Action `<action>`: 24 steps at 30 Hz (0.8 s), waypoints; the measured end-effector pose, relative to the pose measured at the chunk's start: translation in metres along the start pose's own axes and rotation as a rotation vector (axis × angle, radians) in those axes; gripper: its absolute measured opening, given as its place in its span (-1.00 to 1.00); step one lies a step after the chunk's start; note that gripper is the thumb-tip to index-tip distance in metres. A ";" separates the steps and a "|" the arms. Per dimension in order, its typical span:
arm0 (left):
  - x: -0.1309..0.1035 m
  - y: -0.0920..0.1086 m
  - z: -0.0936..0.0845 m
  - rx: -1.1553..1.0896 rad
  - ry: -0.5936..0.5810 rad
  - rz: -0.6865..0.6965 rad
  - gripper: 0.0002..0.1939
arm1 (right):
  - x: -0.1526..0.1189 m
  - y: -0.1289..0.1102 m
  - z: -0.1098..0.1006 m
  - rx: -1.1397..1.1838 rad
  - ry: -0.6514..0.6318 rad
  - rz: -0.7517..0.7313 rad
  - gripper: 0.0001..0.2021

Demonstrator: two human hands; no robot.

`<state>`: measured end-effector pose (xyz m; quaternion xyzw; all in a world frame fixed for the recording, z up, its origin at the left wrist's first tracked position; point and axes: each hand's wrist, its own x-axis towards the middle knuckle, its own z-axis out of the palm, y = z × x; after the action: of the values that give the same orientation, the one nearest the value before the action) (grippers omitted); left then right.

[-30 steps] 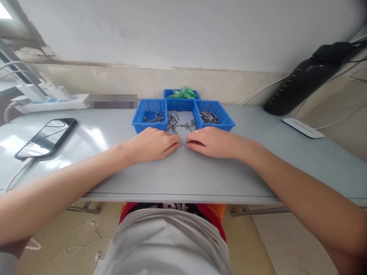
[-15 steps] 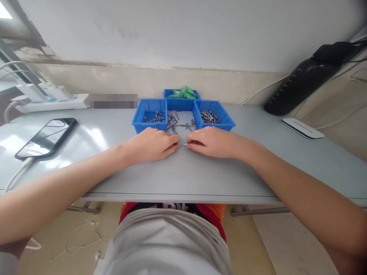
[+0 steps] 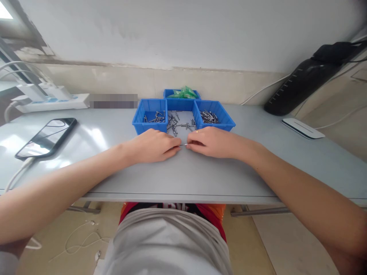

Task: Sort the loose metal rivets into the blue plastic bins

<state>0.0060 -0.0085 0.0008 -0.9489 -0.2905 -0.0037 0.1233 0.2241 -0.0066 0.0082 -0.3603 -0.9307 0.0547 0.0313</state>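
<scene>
My left hand [image 3: 153, 146] and my right hand [image 3: 212, 142] rest on the grey table [image 3: 183, 172], fingertips nearly meeting. Between them they pinch a small metal screw [image 3: 183, 144]. Just beyond the fingers lies a loose pile of screws [image 3: 179, 123] on the table. A blue bin [image 3: 149, 118] on the left holds several screws, and a blue bin [image 3: 213, 118] on the right holds more. A third blue bin [image 3: 180, 100] behind them holds green plastic pieces [image 3: 183, 93].
A phone [image 3: 46, 137] with a cable lies at the left. A white power strip [image 3: 51, 102] sits at the back left. At the right are a white flat device [image 3: 302, 128] and a black object [image 3: 309, 78] against the wall.
Both hands stay almost still; the fingertips shift only slightly around the small screw.
</scene>
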 end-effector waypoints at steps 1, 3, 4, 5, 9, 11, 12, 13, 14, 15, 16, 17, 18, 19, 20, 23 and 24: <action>0.000 0.000 0.000 -0.004 -0.001 0.002 -0.71 | 0.000 0.000 0.000 -0.003 -0.002 0.002 -0.77; 0.000 0.000 0.000 -0.012 0.000 0.003 -0.71 | 0.000 0.000 0.000 -0.005 -0.006 0.005 -0.77; 0.000 0.000 0.000 -0.015 0.001 0.005 -0.71 | 0.000 0.000 0.000 -0.006 -0.005 0.004 -0.77; 0.000 0.000 0.000 -0.018 0.004 0.006 -0.71 | 0.000 0.000 0.000 -0.006 -0.004 0.003 -0.77; 0.000 0.000 0.000 -0.024 0.008 0.006 -0.71 | 0.000 0.000 0.001 -0.007 -0.001 -0.005 -0.77; 0.000 0.000 0.000 -0.025 0.002 0.002 -0.71 | 0.001 0.000 0.001 -0.009 -0.005 -0.004 -0.77; 0.000 0.000 0.000 -0.024 -0.001 0.001 -0.71 | 0.001 0.000 0.001 -0.010 -0.007 -0.002 -0.77; 0.000 0.000 0.000 -0.023 -0.003 0.001 -0.71 | 0.001 0.000 0.001 -0.011 -0.009 0.001 -0.77; 0.000 0.000 0.000 -0.021 -0.004 0.001 -0.71 | 0.001 0.000 0.001 -0.011 -0.010 0.004 -0.77; -0.001 0.000 0.000 -0.020 -0.004 0.001 -0.71 | 0.001 0.001 0.001 -0.011 -0.010 0.004 -0.77; -0.001 0.000 0.000 -0.019 -0.003 0.002 -0.71 | 0.001 0.001 0.001 -0.009 -0.009 0.004 -0.77; -0.001 0.000 0.000 -0.019 -0.004 0.001 -0.71 | 0.001 0.001 0.002 -0.007 -0.008 0.001 -0.77; -0.001 0.000 0.000 -0.020 -0.005 0.001 -0.71 | 0.001 0.001 0.002 -0.005 -0.006 -0.001 -0.77; -0.001 0.000 0.000 -0.021 -0.005 0.000 -0.71 | 0.001 0.001 0.002 -0.001 -0.005 -0.004 -0.78; -0.001 0.000 0.000 -0.022 -0.005 0.000 -0.71 | 0.001 0.000 0.001 0.003 -0.003 -0.006 -0.78; -0.001 0.000 0.000 -0.027 0.005 0.003 -0.71 | 0.001 0.000 0.001 0.013 -0.003 -0.009 -0.79; -0.001 -0.001 0.001 -0.029 0.009 0.005 -0.72 | 0.001 0.000 0.001 0.014 -0.004 -0.009 -0.79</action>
<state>0.0050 -0.0081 0.0002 -0.9513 -0.2876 -0.0120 0.1106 0.2237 -0.0061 0.0070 -0.3556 -0.9321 0.0617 0.0323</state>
